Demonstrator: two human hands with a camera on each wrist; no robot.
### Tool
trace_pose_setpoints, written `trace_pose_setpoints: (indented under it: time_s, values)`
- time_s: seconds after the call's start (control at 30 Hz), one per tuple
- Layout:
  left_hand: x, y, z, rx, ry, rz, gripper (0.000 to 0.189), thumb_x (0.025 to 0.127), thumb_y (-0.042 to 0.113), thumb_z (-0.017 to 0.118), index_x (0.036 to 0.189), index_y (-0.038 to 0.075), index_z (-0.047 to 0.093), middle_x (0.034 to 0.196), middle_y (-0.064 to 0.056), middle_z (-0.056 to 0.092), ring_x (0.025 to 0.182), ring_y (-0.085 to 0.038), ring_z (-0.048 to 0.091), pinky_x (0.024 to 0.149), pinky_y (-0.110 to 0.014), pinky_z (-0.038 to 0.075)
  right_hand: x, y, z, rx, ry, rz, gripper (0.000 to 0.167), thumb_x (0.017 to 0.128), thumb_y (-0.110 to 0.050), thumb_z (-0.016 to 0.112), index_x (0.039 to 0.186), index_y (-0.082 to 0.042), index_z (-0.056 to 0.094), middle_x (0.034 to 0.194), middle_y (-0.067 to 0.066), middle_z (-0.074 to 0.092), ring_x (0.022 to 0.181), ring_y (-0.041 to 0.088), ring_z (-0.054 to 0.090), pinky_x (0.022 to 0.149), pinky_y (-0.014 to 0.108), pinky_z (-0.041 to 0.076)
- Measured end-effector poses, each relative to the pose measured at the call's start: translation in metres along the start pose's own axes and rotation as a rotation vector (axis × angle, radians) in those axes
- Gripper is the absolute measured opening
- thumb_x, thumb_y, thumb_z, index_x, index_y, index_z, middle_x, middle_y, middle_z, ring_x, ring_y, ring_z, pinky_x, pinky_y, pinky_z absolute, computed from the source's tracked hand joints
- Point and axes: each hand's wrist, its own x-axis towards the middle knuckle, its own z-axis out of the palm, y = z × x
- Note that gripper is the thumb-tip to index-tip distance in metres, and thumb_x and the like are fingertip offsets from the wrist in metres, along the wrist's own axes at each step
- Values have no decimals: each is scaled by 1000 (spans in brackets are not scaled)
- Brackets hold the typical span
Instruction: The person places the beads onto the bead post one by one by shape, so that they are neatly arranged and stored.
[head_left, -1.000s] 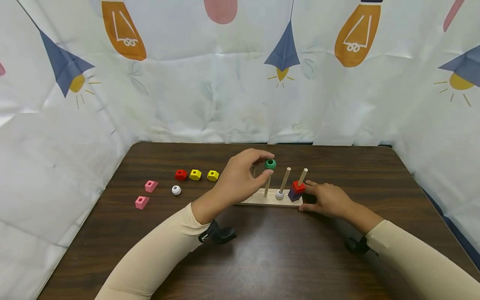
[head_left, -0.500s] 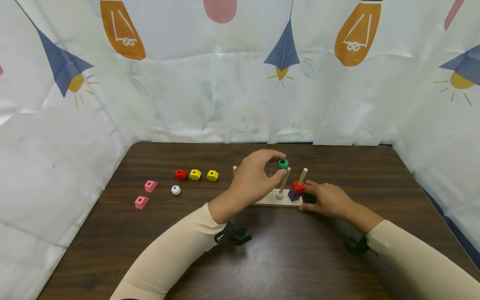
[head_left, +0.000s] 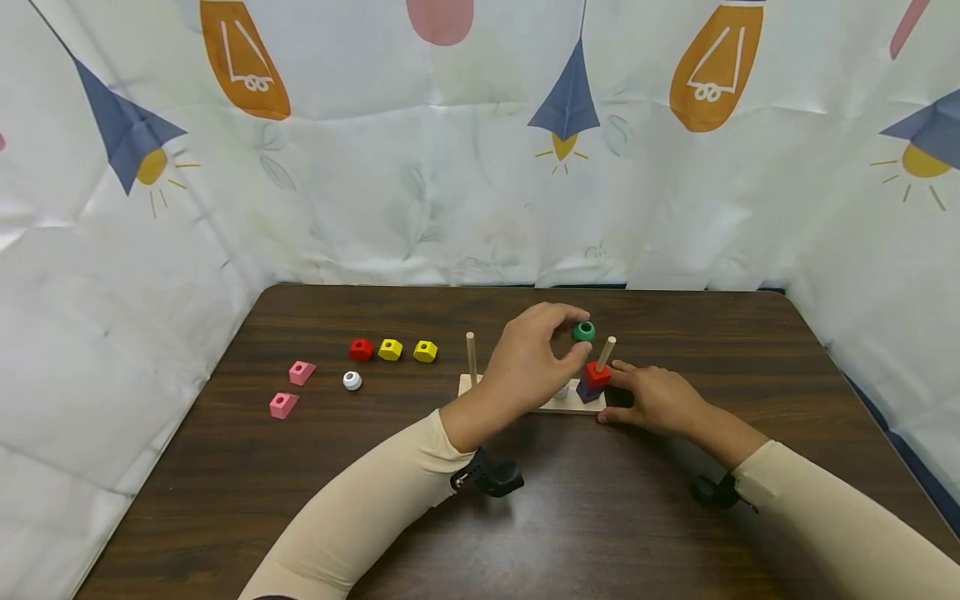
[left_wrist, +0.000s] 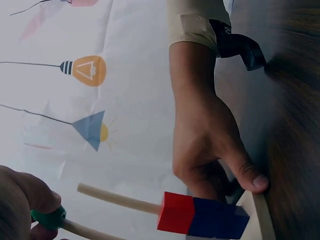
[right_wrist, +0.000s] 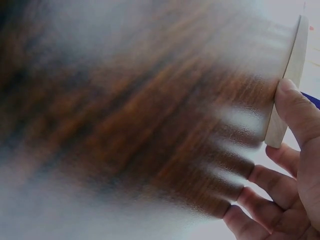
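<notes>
My left hand (head_left: 528, 362) pinches a green bead (head_left: 583, 332) between thumb and fingers, above a wooden peg board (head_left: 570, 407). In the left wrist view, the green bead (left_wrist: 50, 218) meets the tip of a peg (left_wrist: 87, 231); whether it is threaded on cannot be told. My right hand (head_left: 656, 400) grips the board's right end, thumb at the near edge. On the rightmost peg (head_left: 606, 353), a red block (head_left: 597, 374) sits over a purple-blue block (head_left: 588, 391). A white bead (head_left: 561, 392) on the board is partly hidden by my left hand.
Left of the board lie a red block (head_left: 362, 350), two yellow blocks (head_left: 390, 350), two pink blocks (head_left: 302, 372) and a white bead (head_left: 352, 381). The leftmost peg (head_left: 471, 358) stands bare. A printed curtain (head_left: 450, 200) hangs behind the dark table (head_left: 600, 517).
My left hand has carried the green bead to the right, past one peg, to the one beside the red block. The right hand stays at the board's end.
</notes>
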Motion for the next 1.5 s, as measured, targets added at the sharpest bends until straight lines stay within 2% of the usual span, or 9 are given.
trace_pose_setpoints:
  time_s: [0.17,0.3,0.5,0.77,0.87,1.0,1.13,1.5]
  values:
    - [-4,-3,6,4,14,-53,31,94,16,75,124,10,69,109,0,66,100,-14,64,84,-24,52,0,0,0,1,-6,2,71,88,-54,77,139,-6,64,141,29,55,82,33,74,67,51,59]
    - [-8,-7,12,5,29,-84,30,94,16,75,123,10,70,107,0,66,99,-14,65,85,-26,51,0,0,0,-3,-4,3,72,88,-54,77,139,-6,64,141,29,56,81,32,73,65,48,58]
    - [-14,-16,24,-41,66,-137,33,92,16,77,123,9,68,109,-1,67,101,-15,66,86,-29,53,0,0,1,-2,-10,7,73,88,-54,77,140,-5,63,141,29,55,77,27,72,65,47,59]
    - [-22,-25,36,-143,89,-209,57,90,13,79,139,7,50,105,2,73,97,-19,69,85,-34,54,-1,0,0,-14,-17,17,73,88,-54,76,141,-5,62,142,29,54,88,37,73,72,53,59]
    - [-24,-27,39,-147,88,-253,57,90,13,79,138,8,51,106,4,73,97,-17,68,84,-33,53,-1,0,0,-21,-16,20,74,88,-56,75,141,-6,62,142,28,55,90,38,73,73,54,58]
    - [-28,-32,43,-143,79,-299,47,89,14,80,130,7,57,109,1,74,101,-13,69,85,-31,54,0,0,0,-24,-14,23,74,88,-57,75,140,-7,63,143,27,55,94,40,72,74,56,58]
    - [-29,-36,47,-124,88,-293,39,88,14,82,120,10,60,110,-1,73,105,-12,68,87,-30,53,0,0,1,-20,-13,24,74,88,-57,75,140,-7,63,143,27,54,96,41,72,75,56,58]
    - [-41,-50,60,-69,78,-308,35,87,9,80,115,7,61,106,-3,75,102,-15,70,91,-33,52,1,0,1,-28,-8,26,73,87,-58,75,139,-7,64,142,26,55,96,40,72,75,56,58]
